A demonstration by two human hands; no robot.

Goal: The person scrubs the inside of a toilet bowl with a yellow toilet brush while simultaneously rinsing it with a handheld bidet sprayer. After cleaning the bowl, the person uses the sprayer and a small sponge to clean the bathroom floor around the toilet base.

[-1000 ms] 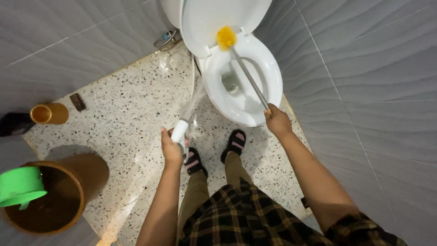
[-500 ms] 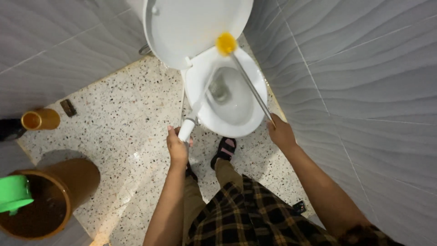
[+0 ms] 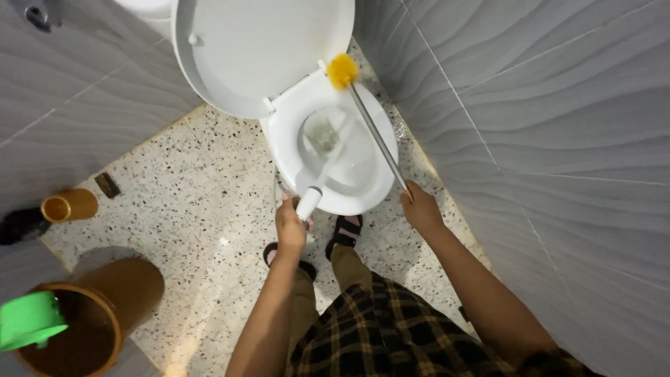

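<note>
We note the brush (image 3: 343, 70) has shifted from the bowl's back rim to its right rim, right hand (image 3: 421, 208) gripping its handle, left hand (image 3: 289, 225) clenched on the sprayer (image 3: 309, 202), now aimed into the bowl (image 3: 363, 195).

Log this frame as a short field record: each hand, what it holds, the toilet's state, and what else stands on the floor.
left hand: grips white spray nozzle, aimed into the bowl
right hand: holds toilet brush by its metal handle; yellow head at the rim's far edge
toilet: lid and seat raised, water in bowl
floor: speckled terrazzo
left side: brown bucket with green scoop; small brown cup
feet: dark sandals
</note>
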